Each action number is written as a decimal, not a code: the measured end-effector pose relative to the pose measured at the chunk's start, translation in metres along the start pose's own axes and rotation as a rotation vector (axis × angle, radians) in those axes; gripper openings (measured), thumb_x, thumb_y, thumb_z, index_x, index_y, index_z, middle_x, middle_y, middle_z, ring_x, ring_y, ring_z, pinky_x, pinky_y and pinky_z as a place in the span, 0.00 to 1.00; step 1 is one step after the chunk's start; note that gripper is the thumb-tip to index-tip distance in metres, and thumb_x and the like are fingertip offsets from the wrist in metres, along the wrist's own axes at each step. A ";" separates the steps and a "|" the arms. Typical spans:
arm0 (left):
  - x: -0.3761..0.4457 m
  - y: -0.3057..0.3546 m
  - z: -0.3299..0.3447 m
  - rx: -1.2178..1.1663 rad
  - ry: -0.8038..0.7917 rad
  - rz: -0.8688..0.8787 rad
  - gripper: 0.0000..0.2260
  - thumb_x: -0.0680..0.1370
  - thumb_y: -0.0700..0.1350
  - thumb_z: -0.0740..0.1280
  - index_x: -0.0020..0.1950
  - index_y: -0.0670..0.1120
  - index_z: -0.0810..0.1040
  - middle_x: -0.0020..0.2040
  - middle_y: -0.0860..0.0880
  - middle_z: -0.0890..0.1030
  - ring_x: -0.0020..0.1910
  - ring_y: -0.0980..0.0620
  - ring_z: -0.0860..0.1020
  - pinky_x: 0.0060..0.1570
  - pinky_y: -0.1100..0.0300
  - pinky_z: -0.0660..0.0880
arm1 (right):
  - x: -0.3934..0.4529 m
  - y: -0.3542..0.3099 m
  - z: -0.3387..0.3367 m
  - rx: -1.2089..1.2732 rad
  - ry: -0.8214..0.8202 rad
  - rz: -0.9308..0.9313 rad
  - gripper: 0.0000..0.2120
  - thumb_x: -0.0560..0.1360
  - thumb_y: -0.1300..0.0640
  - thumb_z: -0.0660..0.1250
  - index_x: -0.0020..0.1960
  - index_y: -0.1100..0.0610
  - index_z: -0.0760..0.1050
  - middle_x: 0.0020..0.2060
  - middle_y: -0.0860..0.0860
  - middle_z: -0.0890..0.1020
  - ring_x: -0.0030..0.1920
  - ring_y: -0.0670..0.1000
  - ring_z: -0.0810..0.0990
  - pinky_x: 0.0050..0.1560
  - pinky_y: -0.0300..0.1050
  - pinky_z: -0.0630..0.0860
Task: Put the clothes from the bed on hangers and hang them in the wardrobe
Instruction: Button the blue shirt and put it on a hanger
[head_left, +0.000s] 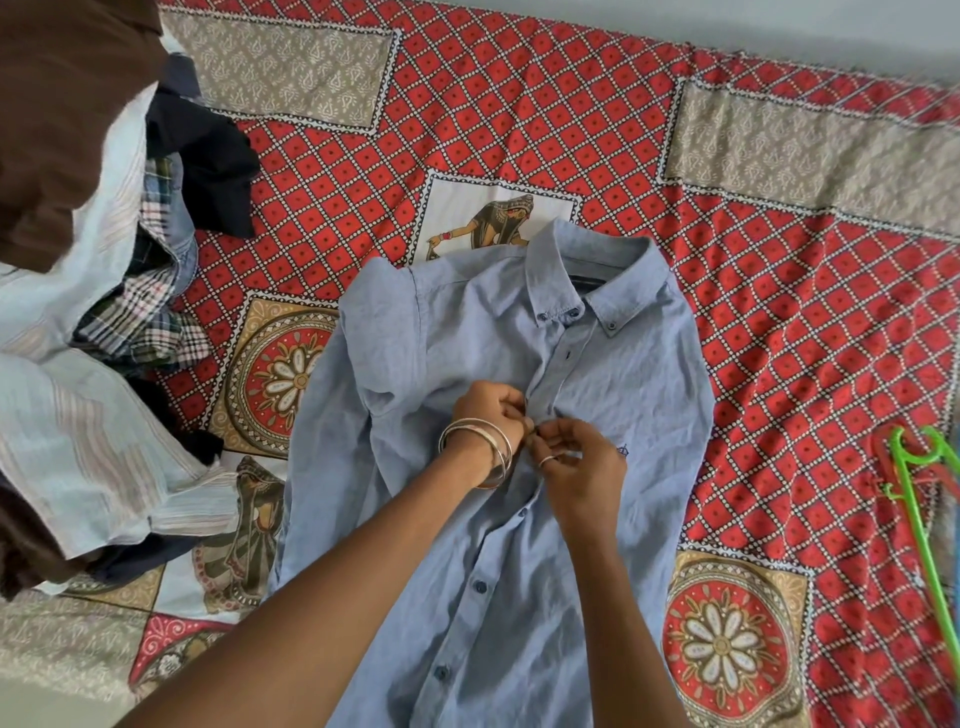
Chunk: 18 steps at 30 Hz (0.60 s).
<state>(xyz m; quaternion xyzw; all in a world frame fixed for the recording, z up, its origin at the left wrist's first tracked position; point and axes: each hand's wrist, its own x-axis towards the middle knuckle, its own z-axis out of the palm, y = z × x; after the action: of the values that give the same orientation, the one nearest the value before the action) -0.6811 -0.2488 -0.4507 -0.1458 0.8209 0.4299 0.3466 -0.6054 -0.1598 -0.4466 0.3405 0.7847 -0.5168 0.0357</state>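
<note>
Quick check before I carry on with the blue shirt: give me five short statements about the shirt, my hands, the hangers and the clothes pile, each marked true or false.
1. The blue shirt lies flat on the bed cover, collar away from the person. True.
2. Both hands pinch the shirt's front placket. True: left hand and right hand meet there.
3. The green hanger is already inside the shirt. False: it lies on the cover by the right edge.
4. The clothes pile sits right of the shirt. False: it is on the left.
5. The right wrist wears bangles. False: the bangles are on the left wrist.
</note>
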 end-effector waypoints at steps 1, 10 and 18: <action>-0.001 -0.001 0.000 -0.003 0.001 0.033 0.13 0.69 0.31 0.71 0.52 0.42 0.82 0.38 0.43 0.84 0.40 0.50 0.81 0.52 0.57 0.78 | -0.001 -0.001 0.000 0.017 0.003 0.024 0.04 0.70 0.64 0.75 0.43 0.59 0.81 0.36 0.50 0.83 0.35 0.40 0.79 0.37 0.27 0.73; -0.003 -0.007 0.000 0.047 0.005 0.184 0.16 0.70 0.35 0.72 0.57 0.42 0.80 0.39 0.43 0.84 0.42 0.45 0.82 0.48 0.58 0.77 | 0.001 -0.002 0.000 -0.018 0.026 0.094 0.07 0.72 0.64 0.71 0.37 0.57 0.77 0.28 0.45 0.78 0.29 0.39 0.75 0.33 0.30 0.68; -0.001 -0.003 0.004 -0.369 -0.064 -0.169 0.10 0.67 0.30 0.72 0.36 0.45 0.80 0.27 0.48 0.80 0.32 0.47 0.78 0.39 0.56 0.79 | 0.007 0.008 0.000 -0.264 -0.040 -0.353 0.03 0.73 0.67 0.65 0.44 0.61 0.74 0.42 0.50 0.75 0.44 0.50 0.71 0.46 0.41 0.67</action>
<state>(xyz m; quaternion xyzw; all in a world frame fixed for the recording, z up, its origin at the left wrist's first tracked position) -0.6772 -0.2477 -0.4535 -0.2614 0.7016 0.5469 0.3745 -0.6059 -0.1546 -0.4557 0.1800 0.8920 -0.4147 0.0045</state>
